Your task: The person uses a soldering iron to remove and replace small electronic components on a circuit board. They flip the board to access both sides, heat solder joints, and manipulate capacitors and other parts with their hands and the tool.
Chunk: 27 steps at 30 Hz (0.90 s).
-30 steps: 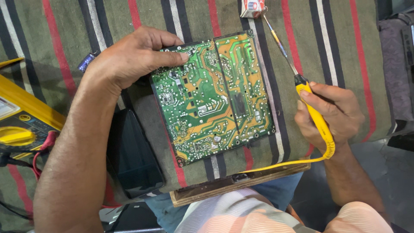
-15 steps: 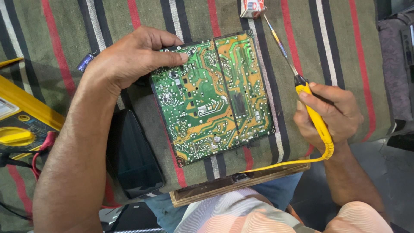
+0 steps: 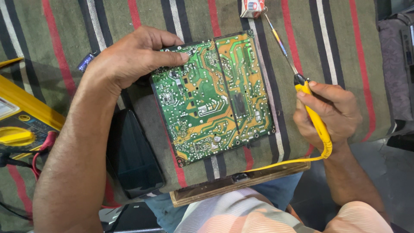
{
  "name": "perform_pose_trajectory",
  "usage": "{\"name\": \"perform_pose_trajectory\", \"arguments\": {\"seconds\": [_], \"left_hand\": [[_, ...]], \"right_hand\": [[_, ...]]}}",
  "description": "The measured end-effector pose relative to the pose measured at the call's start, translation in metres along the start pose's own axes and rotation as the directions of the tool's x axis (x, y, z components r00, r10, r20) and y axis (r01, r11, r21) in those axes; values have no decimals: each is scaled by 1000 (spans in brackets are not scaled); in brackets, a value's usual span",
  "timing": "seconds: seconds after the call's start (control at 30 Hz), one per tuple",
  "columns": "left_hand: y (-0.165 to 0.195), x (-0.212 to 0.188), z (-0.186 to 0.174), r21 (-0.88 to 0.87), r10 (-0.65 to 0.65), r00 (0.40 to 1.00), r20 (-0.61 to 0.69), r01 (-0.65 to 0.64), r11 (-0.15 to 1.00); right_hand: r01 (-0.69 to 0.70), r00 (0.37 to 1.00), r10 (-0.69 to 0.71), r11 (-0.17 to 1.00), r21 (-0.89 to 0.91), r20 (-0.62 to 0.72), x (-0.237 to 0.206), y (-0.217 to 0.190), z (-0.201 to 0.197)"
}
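Board: green circuit board, flat rect., solder side up, copper-orange traces, shiny solder dots; lies mid-cloth, slightly tilted.
L hand: left hand at board's upper-left corner, fingers curled over the edge, thumb pressed flat on the top face, gripping it.
R hand: right hand just right of board, closed in a fist-like grip around the soldering iron.
Iron: yellow plastic handle, black collar, thin metal shaft w/ heat-blued tint; tip points up-left, off the board, near small red-white box above board's top-right corner. Yellow cord loops below board.
Change vs 0.5 s ago: none seen; hands, board, iron same spots.
Surface: striped woven cloth, olive w/ red, black, white stripes.
Around: wooden plank edge below board; black phone lower-left of board; yellow multimeter far left, partly cut off by frame.
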<state>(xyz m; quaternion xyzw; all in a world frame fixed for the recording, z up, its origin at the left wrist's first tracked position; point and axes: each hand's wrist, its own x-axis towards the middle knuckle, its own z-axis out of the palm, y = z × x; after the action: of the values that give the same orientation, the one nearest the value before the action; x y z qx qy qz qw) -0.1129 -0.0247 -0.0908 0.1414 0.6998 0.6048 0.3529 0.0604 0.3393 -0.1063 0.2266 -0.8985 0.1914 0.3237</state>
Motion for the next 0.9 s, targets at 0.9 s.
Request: {"name": "perform_pose_trajectory", "arguments": {"seconds": [0.9], "left_hand": [[1, -1, 0, 18, 1, 1000, -14, -1, 1000]], "right_hand": [[-16, 1000, 16, 1000, 6, -9, -4, 0, 1]]}}
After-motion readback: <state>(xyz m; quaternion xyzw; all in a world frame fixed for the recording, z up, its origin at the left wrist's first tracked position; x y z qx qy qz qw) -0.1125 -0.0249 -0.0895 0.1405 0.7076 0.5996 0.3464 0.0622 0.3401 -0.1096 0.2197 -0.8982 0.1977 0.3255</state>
